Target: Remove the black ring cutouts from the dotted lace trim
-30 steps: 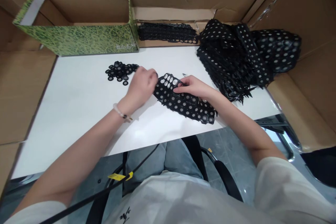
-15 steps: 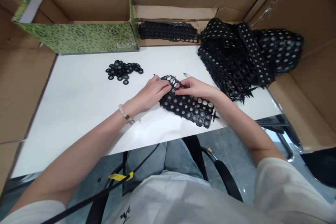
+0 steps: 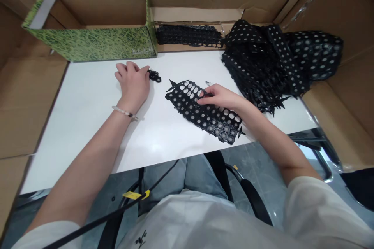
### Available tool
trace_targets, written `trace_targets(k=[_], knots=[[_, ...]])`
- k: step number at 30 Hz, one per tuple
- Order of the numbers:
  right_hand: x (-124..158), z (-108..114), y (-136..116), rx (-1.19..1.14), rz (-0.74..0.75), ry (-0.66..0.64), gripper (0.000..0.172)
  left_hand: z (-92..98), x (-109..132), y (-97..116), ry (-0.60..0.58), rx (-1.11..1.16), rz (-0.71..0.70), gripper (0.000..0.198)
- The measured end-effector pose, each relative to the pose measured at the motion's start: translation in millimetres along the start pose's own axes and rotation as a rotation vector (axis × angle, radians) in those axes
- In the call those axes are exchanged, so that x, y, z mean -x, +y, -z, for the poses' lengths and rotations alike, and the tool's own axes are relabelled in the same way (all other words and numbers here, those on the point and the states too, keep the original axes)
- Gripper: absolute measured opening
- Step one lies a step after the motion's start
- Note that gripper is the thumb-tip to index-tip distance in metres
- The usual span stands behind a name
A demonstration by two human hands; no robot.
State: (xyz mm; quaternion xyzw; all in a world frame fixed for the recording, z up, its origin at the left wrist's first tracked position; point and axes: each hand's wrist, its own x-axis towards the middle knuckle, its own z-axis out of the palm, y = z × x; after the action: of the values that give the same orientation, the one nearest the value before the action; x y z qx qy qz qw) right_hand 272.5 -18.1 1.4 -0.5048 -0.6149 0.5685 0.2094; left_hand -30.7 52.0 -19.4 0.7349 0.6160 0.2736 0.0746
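A black rubber sheet [image 3: 204, 113] punched with round holes lies on the white table [image 3: 87, 116]; rings still sit in its near-right end. My right hand [image 3: 217, 96] rests on the sheet's middle, fingertips pinched against it. My left hand [image 3: 133, 81] lies palm down over the small pile of loose black rings [image 3: 154, 75], covering most of it, fingers curled; what is under the palm is hidden.
A green patterned cardboard box [image 3: 93, 42] stands open at the back left. A tall heap of punched black sheets [image 3: 263, 62] fills the back right, with a flatter stack [image 3: 188, 35] behind. Cardboard walls surround the table. A chair armrest [image 3: 248, 190] is below the table edge.
My left hand left the sheet and moved left and back onto the ring pile. The sheet now lies flatter, its far end free. My right hand stayed on it.
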Motion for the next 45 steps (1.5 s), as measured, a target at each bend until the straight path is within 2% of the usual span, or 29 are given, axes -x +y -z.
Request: trace_targets(k=[2, 4, 5, 7, 10, 14, 18, 24, 28, 31, 34, 36, 38, 41, 43, 45], knots=[[-1, -2, 0, -0.014, 0.016, -0.003, 0.033, -2.1, 5, 10, 0.008, -0.004, -0.033, 0.058], [-3, -4, 1, -0.027, 0.052, 0.002, 0.034, -5.1, 13, 29, -0.012, 0.049, -0.149, 0.046], [-4, -5, 2, -0.026, 0.078, 0.010, 0.034, -6.5, 18, 40, -0.064, 0.088, -0.232, 0.042], [-6, -6, 3, 0.000, 0.138, 0.021, 0.035, -8.9, 29, 59, -0.243, 0.183, -0.380, 0.038], [-6, -5, 2, 0.023, 0.201, -0.028, 0.033, -11.3, 41, 76, -0.393, 0.265, -0.473, 0.040], [-3, -4, -1, 0.012, 0.158, -0.075, 0.031, -10.2, 41, 74, -0.395, 0.298, -0.512, 0.036], [0, -6, -4, -0.022, 0.049, -0.047, 0.042, -9.0, 36, 68, -0.375, 0.317, -0.505, 0.036], [-1, -9, -7, -0.065, 0.067, -0.043, 0.050, -16.8, 33, 62, -0.435, 0.476, -0.426, 0.034], [-1, -7, -5, -0.095, 0.062, 0.025, 0.051, -15.0, 19, 47, -0.347, 0.452, -0.359, 0.035], [-1, -3, -2, -0.097, 0.044, 0.082, 0.049, -8.5, 4, 28, -0.154, 0.348, -0.251, 0.036], [1, -1, 0, -0.085, 0.033, 0.078, 0.047, -0.5, -8, 5, 0.069, 0.189, -0.106, 0.037], [2, -2, -1, -0.094, 0.026, 0.071, 0.047, 4.0, -12, -8, 0.109, 0.105, -0.049, 0.040], [3, -3, -3, -0.108, 0.017, 0.060, 0.046, 6.8, -13, -13, 0.080, 0.067, -0.017, 0.043], [2, -4, -4, -0.111, 0.017, 0.058, 0.045, 7.5, -7, 0, 0.052, 0.080, -0.079, 0.044], [1, -5, -3, -0.105, 0.028, 0.064, 0.044, 6.1, 3, 21, 0.033, 0.138, -0.210, 0.043], [-2, -6, -1, -0.100, 0.046, 0.065, 0.046, 3.7, 18, 46, -0.048, 0.213, -0.357, 0.042]])
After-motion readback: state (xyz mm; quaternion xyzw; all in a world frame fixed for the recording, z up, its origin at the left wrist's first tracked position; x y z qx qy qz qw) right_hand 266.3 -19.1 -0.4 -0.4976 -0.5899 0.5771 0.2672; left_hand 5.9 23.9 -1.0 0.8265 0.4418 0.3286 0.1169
